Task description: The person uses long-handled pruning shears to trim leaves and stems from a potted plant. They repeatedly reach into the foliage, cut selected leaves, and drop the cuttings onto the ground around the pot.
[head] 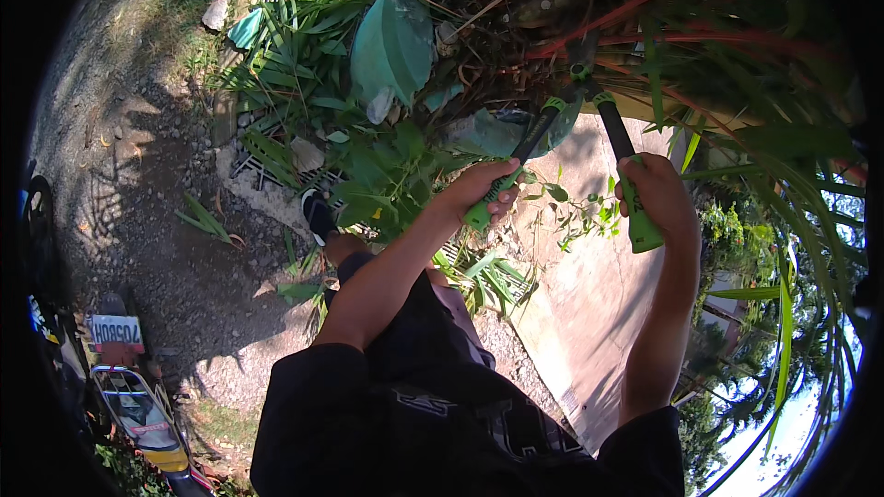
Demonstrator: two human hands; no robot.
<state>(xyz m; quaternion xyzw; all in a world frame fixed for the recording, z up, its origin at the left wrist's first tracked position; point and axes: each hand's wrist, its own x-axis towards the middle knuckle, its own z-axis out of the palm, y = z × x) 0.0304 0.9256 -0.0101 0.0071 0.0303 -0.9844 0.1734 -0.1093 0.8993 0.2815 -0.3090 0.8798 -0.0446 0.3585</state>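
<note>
My left hand (483, 188) grips one green handle of a pair of loppers (580, 76), and my right hand (652, 193) grips the other. The handles are spread apart in a V. From the pivot, the dark head reaches up into shaded plant growth; its blades are hard to make out there. Reddish leaf stalks (642, 0) cross right beside the head. Below it, a broken green shell-like piece (566, 131) lies behind the black shafts. Leafy green stems (387, 172) stand close to my left forearm.
Cut strap leaves (304, 55) lie heaped around a large broken green piece (397, 41) and over a metal drain grate (255, 169). A parked motorcycle (141, 421) stands at the lower left. Long leaves (784, 331) hang at the right, beside a concrete slab (587, 276).
</note>
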